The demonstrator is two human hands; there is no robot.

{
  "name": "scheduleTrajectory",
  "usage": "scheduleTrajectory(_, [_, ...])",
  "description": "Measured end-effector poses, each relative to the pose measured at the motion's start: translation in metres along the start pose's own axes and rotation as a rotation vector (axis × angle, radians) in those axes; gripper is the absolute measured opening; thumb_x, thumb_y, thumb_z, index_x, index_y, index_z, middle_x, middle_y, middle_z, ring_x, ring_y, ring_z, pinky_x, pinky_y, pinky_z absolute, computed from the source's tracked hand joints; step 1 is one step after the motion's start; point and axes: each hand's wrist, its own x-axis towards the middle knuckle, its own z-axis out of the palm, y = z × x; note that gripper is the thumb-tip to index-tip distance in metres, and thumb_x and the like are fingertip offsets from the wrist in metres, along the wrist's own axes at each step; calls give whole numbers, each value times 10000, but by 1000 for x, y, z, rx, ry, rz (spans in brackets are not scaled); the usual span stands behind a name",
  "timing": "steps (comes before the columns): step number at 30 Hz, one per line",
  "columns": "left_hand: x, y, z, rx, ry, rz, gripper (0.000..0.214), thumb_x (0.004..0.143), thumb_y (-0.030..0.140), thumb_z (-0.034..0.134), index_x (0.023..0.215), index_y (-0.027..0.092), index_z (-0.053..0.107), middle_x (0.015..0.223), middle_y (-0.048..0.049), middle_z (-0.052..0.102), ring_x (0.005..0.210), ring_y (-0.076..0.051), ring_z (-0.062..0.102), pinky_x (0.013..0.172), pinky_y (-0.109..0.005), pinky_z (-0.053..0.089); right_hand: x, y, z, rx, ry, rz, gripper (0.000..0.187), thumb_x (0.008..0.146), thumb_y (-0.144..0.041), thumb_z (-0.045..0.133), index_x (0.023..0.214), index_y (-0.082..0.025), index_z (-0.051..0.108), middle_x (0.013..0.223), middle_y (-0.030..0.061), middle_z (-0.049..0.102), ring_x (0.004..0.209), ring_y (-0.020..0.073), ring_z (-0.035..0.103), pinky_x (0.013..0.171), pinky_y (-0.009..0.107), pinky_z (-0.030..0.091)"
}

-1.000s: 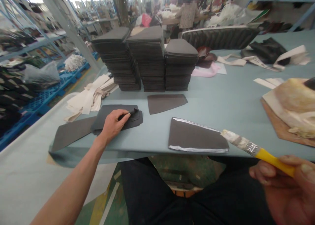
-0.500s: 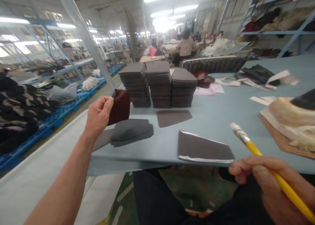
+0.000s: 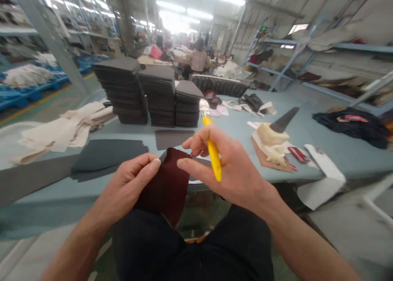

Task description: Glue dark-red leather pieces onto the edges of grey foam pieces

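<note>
My left hand (image 3: 129,186) pinches the upper edge of a dark red leather piece (image 3: 167,186), which hangs down over my lap. Close by on the right, my right hand (image 3: 233,166) holds a brush (image 3: 213,150) with a yellow handle, its whitened bristles pointing up and away. The thumb and fingertips of that hand are near the leather's top corner; whether they touch it I cannot tell. Behind the leather and the right hand, a grey panel with white along its edges (image 3: 196,182) is mostly covered. Another grey panel (image 3: 172,138) lies flat just beyond.
Tall stacks of grey panels (image 3: 158,94) stand at the back of the blue-green table (image 3: 230,127). Loose dark panels (image 3: 104,154) and cream fabric strips (image 3: 61,129) lie left. Right are a yellowish block (image 3: 270,134) with a dark blade-like piece and a red box (image 3: 298,154).
My left hand has brought the leather from the left to in front of me. My right hand has come in beside it, with the brush turned upward. The view has swung right.
</note>
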Motion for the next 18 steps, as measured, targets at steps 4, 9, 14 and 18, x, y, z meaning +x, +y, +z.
scheduleTrajectory(4, [-1,-2,29,-129,-158,-34,586,903,765,646,854,184,703,700,17,582,616,-114,477,547,-201,420,-3,-2,1,-116,-156,64,170,900,-210,648,999,-250,516,857,-44,627,702,130,547,689,276,388])
scheduleTrajectory(9, [2,-6,43,-269,-253,6,544,916,703,687,816,167,689,701,25,558,624,-96,447,567,-193,395,-11,3,4,-132,-176,57,151,903,-188,584,977,-249,467,822,-46,545,691,129,472,679,277,343])
scheduleTrajectory(14, [4,-13,47,-459,-352,-68,537,882,700,741,872,165,697,727,19,618,621,-98,484,586,-206,436,-13,-1,5,-181,-172,-46,142,916,-184,574,953,-247,452,840,-41,565,667,119,448,669,272,351])
scheduleTrajectory(18, [4,-39,44,-437,-378,-99,593,858,755,731,840,162,719,757,-32,698,677,-160,591,626,-265,516,-18,2,0,-216,-127,-74,116,935,-175,566,940,-244,473,849,-30,585,692,127,494,685,275,401])
